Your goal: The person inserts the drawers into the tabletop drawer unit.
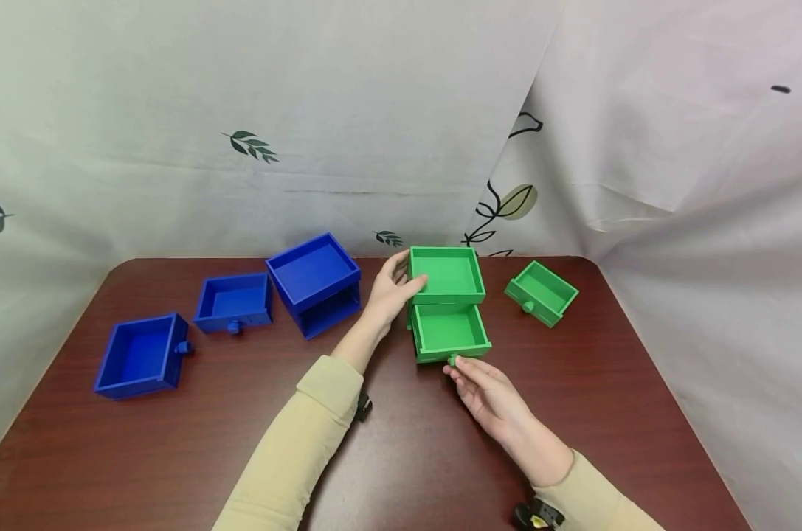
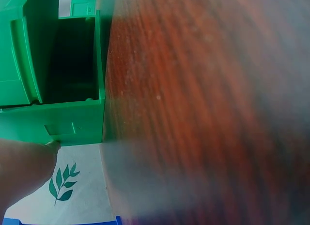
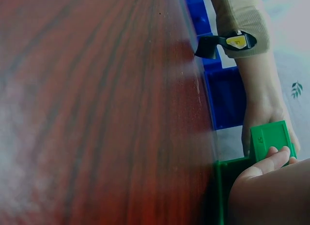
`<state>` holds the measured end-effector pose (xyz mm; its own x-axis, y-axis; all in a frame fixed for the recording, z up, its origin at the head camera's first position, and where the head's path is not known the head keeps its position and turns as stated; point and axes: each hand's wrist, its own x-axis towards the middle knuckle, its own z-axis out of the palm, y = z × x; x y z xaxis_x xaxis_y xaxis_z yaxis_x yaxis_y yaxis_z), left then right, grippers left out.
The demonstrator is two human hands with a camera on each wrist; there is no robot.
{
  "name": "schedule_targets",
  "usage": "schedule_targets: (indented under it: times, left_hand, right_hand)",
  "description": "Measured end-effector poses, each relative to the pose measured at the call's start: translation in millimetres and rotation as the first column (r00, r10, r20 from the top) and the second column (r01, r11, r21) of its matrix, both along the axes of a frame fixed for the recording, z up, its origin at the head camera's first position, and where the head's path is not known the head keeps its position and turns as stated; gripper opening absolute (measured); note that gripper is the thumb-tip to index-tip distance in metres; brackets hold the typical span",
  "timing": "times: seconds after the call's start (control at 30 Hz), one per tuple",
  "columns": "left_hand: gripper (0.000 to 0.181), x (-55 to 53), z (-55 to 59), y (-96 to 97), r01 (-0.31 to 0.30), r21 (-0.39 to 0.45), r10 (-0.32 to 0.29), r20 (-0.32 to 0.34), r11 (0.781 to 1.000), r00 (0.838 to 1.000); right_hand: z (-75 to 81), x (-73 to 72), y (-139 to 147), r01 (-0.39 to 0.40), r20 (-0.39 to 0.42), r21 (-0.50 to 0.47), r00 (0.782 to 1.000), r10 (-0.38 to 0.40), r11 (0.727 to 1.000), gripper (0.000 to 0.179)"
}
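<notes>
My left hand (image 1: 389,293) grips the left side of a green cabinet (image 1: 447,271), its thumb over the rim of the tray-like top. A green drawer (image 1: 450,329) juts out of the cabinet's upper slot, toward me. My right hand (image 1: 490,398) pinches the small round knob (image 1: 452,360) on that drawer's front. In the left wrist view, the lower slot (image 2: 72,60) of the cabinet shows dark and hollow below the drawer. The right wrist view shows the drawer's front (image 3: 269,137) with my right fingers over it.
A second green drawer (image 1: 542,292) lies to the right on the brown table (image 1: 401,457). Left of my hand stands a blue cabinet (image 1: 314,273) with a hollow front, and two blue drawers (image 1: 233,299) rest farther left. A white curtain (image 1: 347,125) hangs behind the table.
</notes>
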<state>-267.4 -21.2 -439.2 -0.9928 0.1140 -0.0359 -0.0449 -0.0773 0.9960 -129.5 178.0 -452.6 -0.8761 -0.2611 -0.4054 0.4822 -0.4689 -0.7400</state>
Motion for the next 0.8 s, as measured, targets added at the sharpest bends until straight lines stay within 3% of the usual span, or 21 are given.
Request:
schedule_targets:
  times: [0.47, 0.8]
  left_hand:
    - [0.073, 0.8, 0.2, 0.2, 0.002, 0.019, -0.002, -0.007, 1.000, 1.000]
    - [0.073, 1.0, -0.7, 0.2, 0.002, 0.009, -0.002, -0.004, 1.000, 1.000]
  right_hand:
    - [4.0, -2.3, -5, 0.054, 0.012, 0.034, 0.998, -0.055, 0.998, 0.046]
    - [4.7, -12.6, -9, 0.077, 0.015, 0.043, 0.997, -0.078, 0.996, 0.044]
